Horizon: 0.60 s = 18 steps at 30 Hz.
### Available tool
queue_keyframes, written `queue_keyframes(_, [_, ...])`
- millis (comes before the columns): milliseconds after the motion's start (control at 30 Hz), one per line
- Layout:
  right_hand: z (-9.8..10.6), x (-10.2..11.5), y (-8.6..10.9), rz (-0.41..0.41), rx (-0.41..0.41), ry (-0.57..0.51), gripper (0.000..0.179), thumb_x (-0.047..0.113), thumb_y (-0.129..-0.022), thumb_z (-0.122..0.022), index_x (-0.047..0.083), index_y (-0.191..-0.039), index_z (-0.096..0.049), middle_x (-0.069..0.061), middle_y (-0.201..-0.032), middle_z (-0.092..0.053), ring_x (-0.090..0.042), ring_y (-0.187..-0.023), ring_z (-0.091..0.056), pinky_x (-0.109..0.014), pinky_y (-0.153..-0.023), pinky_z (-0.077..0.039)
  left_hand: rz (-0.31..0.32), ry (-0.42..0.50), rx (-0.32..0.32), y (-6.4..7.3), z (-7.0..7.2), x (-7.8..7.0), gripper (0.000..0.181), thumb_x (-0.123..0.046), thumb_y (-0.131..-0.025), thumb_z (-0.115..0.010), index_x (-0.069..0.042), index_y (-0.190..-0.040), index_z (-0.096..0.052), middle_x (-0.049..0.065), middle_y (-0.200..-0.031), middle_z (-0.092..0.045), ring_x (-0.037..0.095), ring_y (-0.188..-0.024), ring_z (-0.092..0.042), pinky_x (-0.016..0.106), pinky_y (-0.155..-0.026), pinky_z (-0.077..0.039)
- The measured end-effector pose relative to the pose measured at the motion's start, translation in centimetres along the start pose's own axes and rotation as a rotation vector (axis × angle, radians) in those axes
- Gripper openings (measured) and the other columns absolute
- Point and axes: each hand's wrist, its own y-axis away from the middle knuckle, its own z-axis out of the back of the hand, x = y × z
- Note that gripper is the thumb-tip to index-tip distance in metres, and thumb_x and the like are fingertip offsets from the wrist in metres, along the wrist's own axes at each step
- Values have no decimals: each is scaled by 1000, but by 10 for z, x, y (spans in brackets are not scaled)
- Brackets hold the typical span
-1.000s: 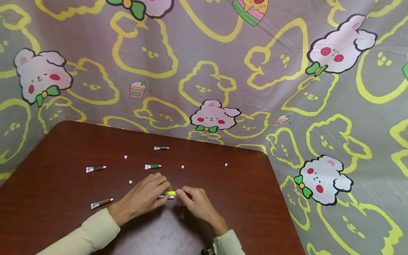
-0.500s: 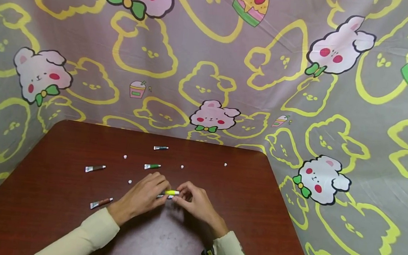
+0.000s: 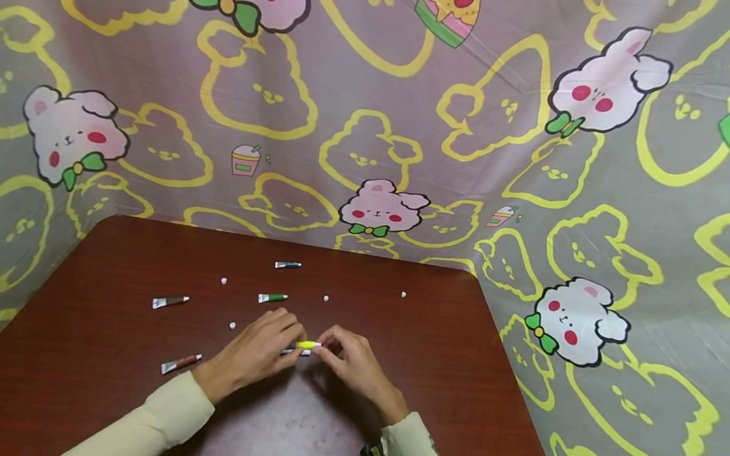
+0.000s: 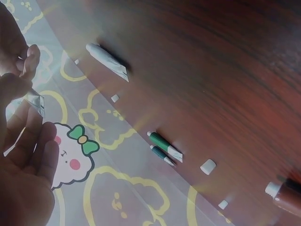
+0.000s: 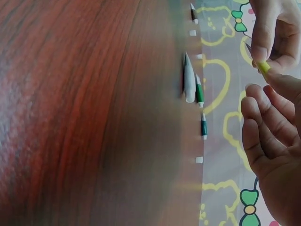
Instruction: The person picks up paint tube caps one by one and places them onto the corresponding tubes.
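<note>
In the head view my left hand [image 3: 263, 346] pinches a small yellow paint tube [image 3: 306, 344] by its crimped end, above the table. My right hand [image 3: 353, 364] has its thumb and index finger at the tube's white cap, pinching it. Up close in the right wrist view, the yellow paint tube [image 5: 264, 67] runs between the fingers of both hands. Below them lies a white paint tube [image 4: 108, 61], mostly hidden behind the hands in the head view.
Green [image 3: 273, 298], dark teal [image 3: 288, 265], dark brown [image 3: 170, 302] and reddish-brown [image 3: 181, 364] paint tubes lie on the brown table [image 3: 440, 408]. Several small white caps [image 3: 325, 298] are scattered among them. A patterned cloth [image 3: 378, 77] hangs around the table's far edges.
Half a second ago the right fingers spread off the cap, showing its white end; now they have come back together on it. The left hand stays put with the yellow tube.
</note>
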Motion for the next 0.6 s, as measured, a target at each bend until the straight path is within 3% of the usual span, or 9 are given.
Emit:
queue_keyframes(233, [2, 1, -1, 25, 4, 32, 6, 17, -105, -73, 12, -102, -72, 2, -90, -75, -6, -78, -66, -27, -72, -60, 3, 8, -7, -1, 0, 0, 24, -13, -81, -90, -15, -92, -69, -4, -91, -62, 15, -86, -57, 35, -77, -50])
queue_keyframes(600, [5, -1, -1, 76, 30, 51, 15, 15, -109, -65, 4, -102, -73, 1, -84, -66, -2, -77, -55, -18, -71, -48, -4, 3, -14, -3, -1, -3, 24, -15, -84, -88, -13, -94, -67, -3, -91, -61, 15, -85, -56, 35, -76, -50])
